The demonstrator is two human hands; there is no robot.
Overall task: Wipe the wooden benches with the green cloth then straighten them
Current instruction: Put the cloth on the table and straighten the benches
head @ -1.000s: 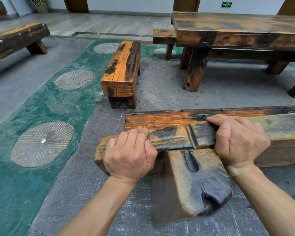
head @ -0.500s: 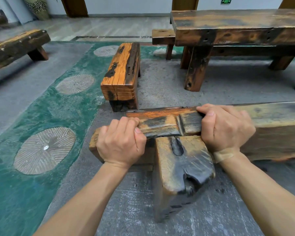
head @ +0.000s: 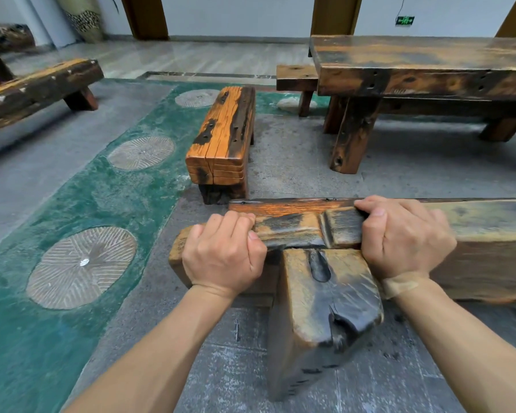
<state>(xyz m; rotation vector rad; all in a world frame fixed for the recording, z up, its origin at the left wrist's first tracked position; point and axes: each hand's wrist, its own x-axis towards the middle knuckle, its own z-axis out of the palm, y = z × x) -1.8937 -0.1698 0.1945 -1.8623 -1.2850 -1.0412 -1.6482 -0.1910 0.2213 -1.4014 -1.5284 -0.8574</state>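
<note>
A long dark wooden bench point(head: 483, 234) runs from the centre to the right edge, its thick leg point(head: 319, 311) pointing toward me. My left hand point(head: 224, 254) grips the near edge of the bench's left end, fingers curled over the top. My right hand point(head: 399, 236) grips the same edge just right of the leg. A short orange bench point(head: 224, 135) stands just beyond it, end-on. No green cloth is in view.
A large wooden table point(head: 423, 67) stands at the back right, with another bench point(head: 295, 76) behind it. A further long bench point(head: 39, 87) lies at the far left. A green floor strip point(head: 72, 204) with round stone discs runs along the left.
The bench under my hands has shifted a little away from me and left, toward the short orange bench. Both hands keep the same grip.
</note>
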